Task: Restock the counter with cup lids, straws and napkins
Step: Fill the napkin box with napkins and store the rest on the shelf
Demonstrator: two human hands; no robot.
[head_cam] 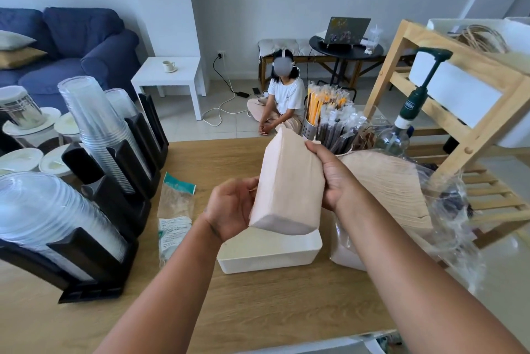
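I hold a thick beige block of stacked paper napkins between both hands, lifted off the wooden bench and tilted, its lower end toward me. My left hand cups the block's lower left side, fingers wrapped against it; my right hand clamps the upper right side, thumb across the top edge, so each grip is closed on the napkins. Directly beneath the grip sits a white rectangular plastic tray, its rim just under the block's lower end; whether they touch I cannot tell. Just right of my right hand lies a larger beige bundle of napkins in a torn clear plastic wrapper, resting on the bench beside the tray. Beyond the grip, a perforated metal cylinder full of paper-wrapped straws stands at the bench's far edge, with a clear container of dark wrapped straws just beside it and a clear pump bottle with a green head further right. Left of my left hand lies a flattened empty plastic bag with a teal label. Well to the left of the grip, a black slotted rack holds stacks of clear plastic cups and a stack of clear domed cup lids nearest me.
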